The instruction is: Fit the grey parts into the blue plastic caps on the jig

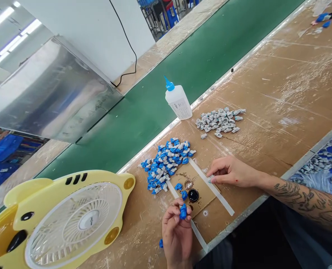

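Head view: I pinch one small, glossy, bright-blue moulded piece [183,211] in my left hand [177,231], over the near side of a brown cardboard sheet [201,181]. My right hand [233,172] pinches a small, pale-grey angular piece [210,179] above the far-right side. The hands are apart.

Status, as judged: this pair is not joined. A large heap of blue-and-grey pieces [166,164], just beyond the sheet, appears finished. A heap of loose grey angular pieces [219,121], farther right, appears to be outstanding. Two loose blue pieces [184,195] lie beside a small round dish of dark liquid [193,195].

Appearance: the blue piece is compact and lumpy; no grey part shows on it. The grey piece is mostly covered by my fingers, so its detail cannot be read.

Surroundings: dark spots stain the cardboard. White tape strips [220,201] border it on the table [267,123]. A translucent plastic bottle with a blue nozzle [178,102] stands near the grey heap. A yellow animal-shaped fan [89,220] is at left.
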